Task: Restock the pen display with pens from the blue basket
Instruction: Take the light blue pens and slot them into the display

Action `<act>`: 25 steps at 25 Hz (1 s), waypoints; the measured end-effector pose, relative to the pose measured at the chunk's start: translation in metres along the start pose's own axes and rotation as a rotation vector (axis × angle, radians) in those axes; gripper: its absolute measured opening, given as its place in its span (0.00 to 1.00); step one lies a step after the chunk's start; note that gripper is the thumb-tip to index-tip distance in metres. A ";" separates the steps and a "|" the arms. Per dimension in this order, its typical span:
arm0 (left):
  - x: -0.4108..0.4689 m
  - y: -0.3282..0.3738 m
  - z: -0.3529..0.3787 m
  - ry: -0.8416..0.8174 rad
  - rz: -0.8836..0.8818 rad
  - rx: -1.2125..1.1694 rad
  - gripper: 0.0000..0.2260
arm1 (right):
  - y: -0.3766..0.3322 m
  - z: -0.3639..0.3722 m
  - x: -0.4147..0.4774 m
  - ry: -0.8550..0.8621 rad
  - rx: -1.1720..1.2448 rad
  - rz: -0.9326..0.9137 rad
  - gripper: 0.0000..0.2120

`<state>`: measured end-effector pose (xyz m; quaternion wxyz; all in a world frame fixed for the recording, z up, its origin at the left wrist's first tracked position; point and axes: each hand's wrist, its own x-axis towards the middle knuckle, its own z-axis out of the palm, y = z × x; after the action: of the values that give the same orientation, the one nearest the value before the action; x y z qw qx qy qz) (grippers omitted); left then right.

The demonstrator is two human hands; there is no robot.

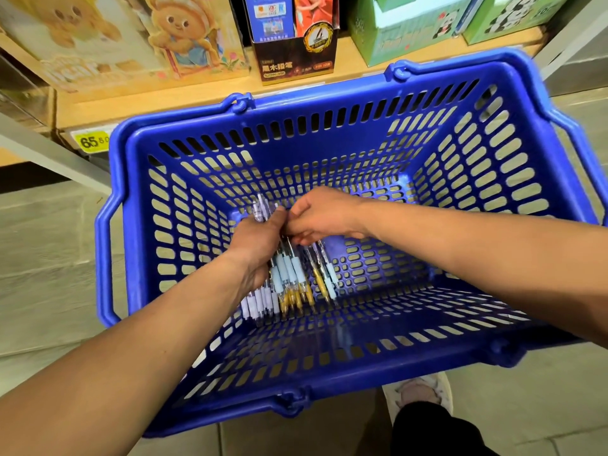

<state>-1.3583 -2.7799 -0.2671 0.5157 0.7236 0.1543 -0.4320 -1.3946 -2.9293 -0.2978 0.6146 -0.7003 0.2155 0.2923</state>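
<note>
While the blue basket [329,95] fills the view below a shelf [204,97] of boxed goods, its slotted floor carries a cluster of pens [289,278] with pale blue, lilac and yellow grips, their upper ends hidden under both hands. The left hand [260,238] wraps its fingers round most of the bundle. The right hand [322,215], reaching in from the right, curls its fingers onto the pens' upper ends.
</note>
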 end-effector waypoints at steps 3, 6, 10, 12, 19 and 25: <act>0.001 0.002 -0.001 0.027 -0.017 -0.013 0.25 | 0.000 -0.004 -0.001 -0.073 0.087 -0.042 0.07; 0.002 0.002 0.000 0.080 -0.001 -0.030 0.10 | 0.008 -0.012 0.001 0.055 0.074 0.001 0.05; -0.002 0.001 0.000 0.073 0.001 -0.016 0.07 | 0.028 -0.011 0.012 0.237 -0.763 0.115 0.12; -0.002 -0.001 0.000 0.067 -0.003 -0.004 0.10 | 0.039 -0.004 0.013 0.229 -0.828 0.177 0.14; -0.006 0.002 0.002 0.070 0.003 0.003 0.14 | 0.036 0.004 0.018 0.257 -0.725 0.271 0.15; -0.002 0.001 0.002 0.114 0.007 0.038 0.24 | 0.007 -0.017 0.003 0.007 -0.137 0.067 0.10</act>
<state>-1.3603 -2.7818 -0.2654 0.4939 0.7571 0.1725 -0.3912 -1.3943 -2.9472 -0.3034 0.5542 -0.7342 0.2204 0.3244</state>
